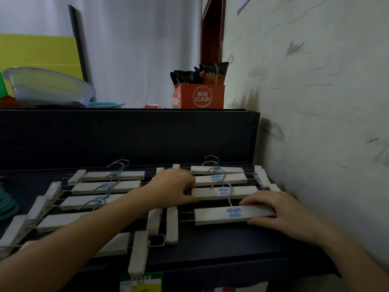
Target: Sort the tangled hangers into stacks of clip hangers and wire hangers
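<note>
Several pale wooden clip hangers with metal hooks lie on a dark shelf (210, 247) in two columns. The left column (105, 187) runs from the back to the front edge. The right column (219, 179) lies by the wall. My left hand (174, 187) pinches the left end of the third right-column hanger (225, 192). My right hand (280, 209) grips the right end of the nearest one (223, 216), which carries a blue logo. No wire hangers can be told apart in view.
A patterned wall (315, 102) closes the right side. Behind the shelf's dark back panel (126, 135) stand an orange box (200, 96) with snack bags and a clear plastic basin (48, 87). Teal objects (6, 205) sit at the far left edge.
</note>
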{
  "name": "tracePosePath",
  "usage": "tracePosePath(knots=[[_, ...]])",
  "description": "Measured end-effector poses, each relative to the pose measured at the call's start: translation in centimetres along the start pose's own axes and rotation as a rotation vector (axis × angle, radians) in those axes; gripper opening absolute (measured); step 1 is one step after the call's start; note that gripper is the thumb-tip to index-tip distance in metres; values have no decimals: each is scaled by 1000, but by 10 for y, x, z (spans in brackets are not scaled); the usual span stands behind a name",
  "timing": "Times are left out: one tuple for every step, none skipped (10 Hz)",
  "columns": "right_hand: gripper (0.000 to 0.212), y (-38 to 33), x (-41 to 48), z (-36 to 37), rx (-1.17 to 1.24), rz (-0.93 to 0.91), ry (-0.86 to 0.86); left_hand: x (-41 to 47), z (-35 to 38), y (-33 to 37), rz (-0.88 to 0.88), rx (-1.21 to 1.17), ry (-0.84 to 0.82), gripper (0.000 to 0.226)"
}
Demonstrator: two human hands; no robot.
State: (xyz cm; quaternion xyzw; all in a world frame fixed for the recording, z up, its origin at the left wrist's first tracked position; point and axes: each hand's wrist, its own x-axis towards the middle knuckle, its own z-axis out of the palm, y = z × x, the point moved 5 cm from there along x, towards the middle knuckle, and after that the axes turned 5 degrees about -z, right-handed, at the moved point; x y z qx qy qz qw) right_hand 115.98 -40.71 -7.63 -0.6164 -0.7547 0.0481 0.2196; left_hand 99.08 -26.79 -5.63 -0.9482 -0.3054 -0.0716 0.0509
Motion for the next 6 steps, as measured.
tracePosePath(knots=[[24,1,4,3,-23,27,31,0,0,1,-6,9,-17,39],[21,2,3,2,-81,52,47,2,-1,0,-19,0,-56,41],[20,1,3,2,-130,45,36,1,-6,-4,-44,-45,-24,39],[19,2,6,1,-144,26,5,-10,-18,-11,-75,-105,34,34],[22,5,7,4,-142,15,-42,-27,-30,-21,-108,-158,71,32],[43,1,5,-4,-129,51,-48,-53,-52,-35,-156,-212,153,26]])
